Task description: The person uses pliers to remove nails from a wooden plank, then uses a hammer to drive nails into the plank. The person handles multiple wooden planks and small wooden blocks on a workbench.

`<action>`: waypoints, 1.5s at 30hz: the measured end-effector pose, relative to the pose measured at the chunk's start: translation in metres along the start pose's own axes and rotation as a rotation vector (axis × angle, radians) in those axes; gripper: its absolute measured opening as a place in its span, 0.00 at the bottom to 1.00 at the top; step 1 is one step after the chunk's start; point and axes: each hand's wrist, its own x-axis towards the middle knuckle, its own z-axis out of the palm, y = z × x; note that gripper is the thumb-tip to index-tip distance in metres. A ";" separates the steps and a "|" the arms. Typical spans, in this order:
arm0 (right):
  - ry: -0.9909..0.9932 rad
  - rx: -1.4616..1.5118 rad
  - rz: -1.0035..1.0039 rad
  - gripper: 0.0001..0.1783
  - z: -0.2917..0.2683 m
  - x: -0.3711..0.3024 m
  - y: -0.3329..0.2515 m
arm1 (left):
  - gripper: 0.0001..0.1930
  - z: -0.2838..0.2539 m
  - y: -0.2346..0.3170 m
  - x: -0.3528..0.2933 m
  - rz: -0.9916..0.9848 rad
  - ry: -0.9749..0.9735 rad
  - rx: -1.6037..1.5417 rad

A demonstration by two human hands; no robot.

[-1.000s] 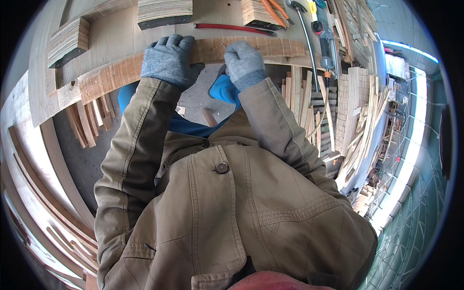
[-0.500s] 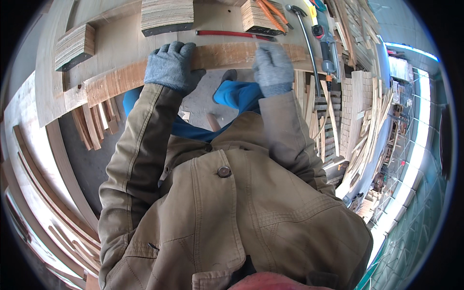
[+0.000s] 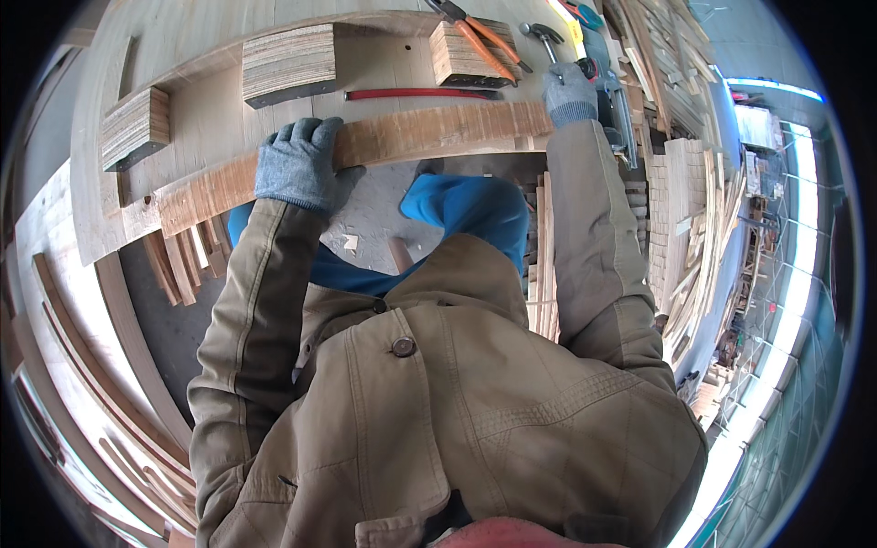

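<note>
My left hand (image 3: 298, 166), in a grey knitted glove, is closed over the long brown wooden strip (image 3: 429, 130) along the near edge of the bench. Its fingers lie over the top and its thumb is below the edge. At the bench's right side, my right hand (image 3: 570, 93), gloved alike, is closed around the handle of a hammer (image 3: 544, 36). The hammer head shows beyond the fingers; glove and sleeve hide the lower handle. A thin red rod with a dark end (image 3: 416, 94) lies just beyond the strip.
Three layered plywood blocks (image 3: 290, 68) stand on the wooden bench top (image 3: 206, 100). Orange-handled pincers (image 3: 484, 41) rest on the right block. Beside the hammer lie more tools, one yellow (image 3: 574, 35). Stacked timber (image 3: 681, 192) stands at right; loose boards (image 3: 110, 347) lie at left.
My right hand has left the strip, moved right and away from me, and closed on the hammer. My left hand stays on the strip. The whole view has shifted slightly.
</note>
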 end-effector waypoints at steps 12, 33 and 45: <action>-0.325 -0.354 0.199 0.28 -0.006 0.035 -0.013 | 0.36 0.000 0.001 0.003 0.010 0.006 -0.010; -0.266 -0.237 -0.331 0.44 -0.022 -0.017 -0.156 | 0.36 -0.006 -0.002 -0.001 -0.022 -0.070 -0.037; -0.326 -0.422 -0.049 0.26 -0.022 -0.019 -0.195 | 0.35 -0.008 -0.003 -0.003 -0.004 -0.044 -0.069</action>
